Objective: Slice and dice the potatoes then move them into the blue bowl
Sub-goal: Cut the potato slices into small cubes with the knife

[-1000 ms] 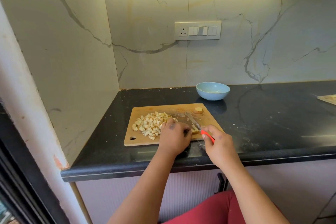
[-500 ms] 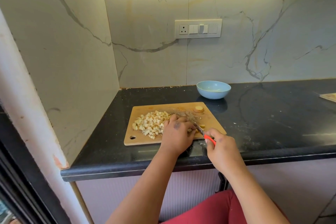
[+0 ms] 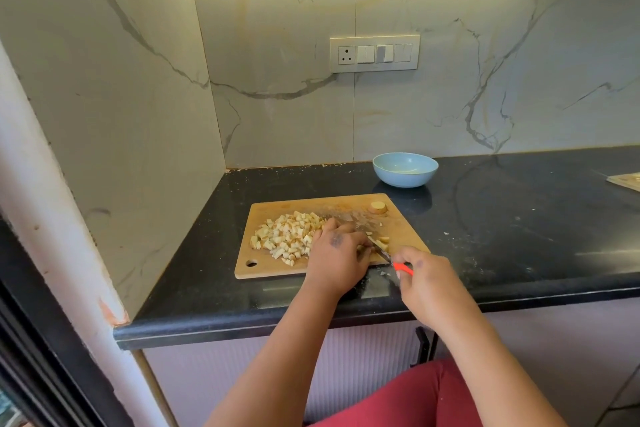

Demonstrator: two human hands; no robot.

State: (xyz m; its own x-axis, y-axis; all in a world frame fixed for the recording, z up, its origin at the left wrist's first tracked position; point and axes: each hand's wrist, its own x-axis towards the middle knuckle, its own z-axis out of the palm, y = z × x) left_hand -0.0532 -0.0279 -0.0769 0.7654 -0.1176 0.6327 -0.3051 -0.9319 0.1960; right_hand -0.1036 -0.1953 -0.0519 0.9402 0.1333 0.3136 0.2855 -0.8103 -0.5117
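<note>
A wooden cutting board (image 3: 270, 269) lies on the black counter. A heap of diced potato (image 3: 285, 234) covers its left half, and a round potato end piece (image 3: 377, 207) sits at its far right corner. My left hand (image 3: 337, 255) lies curled over a potato piece near the board's front edge; that piece is mostly hidden. My right hand (image 3: 427, 282) grips the red handle of a knife (image 3: 381, 250), whose blade lies against the potato next to a few cut bits (image 3: 383, 242). The blue bowl (image 3: 405, 169) stands behind the board near the wall.
Marble walls close the counter at the back and left. A switch panel (image 3: 374, 53) sits on the back wall. A second board's corner (image 3: 625, 180) shows at the far right. Potato crumbs dot the black counter (image 3: 519, 218).
The knife has slid toward me and to the right along the potato, with my right hand drawing back past the board's front edge. My left hand stayed on the potato.
</note>
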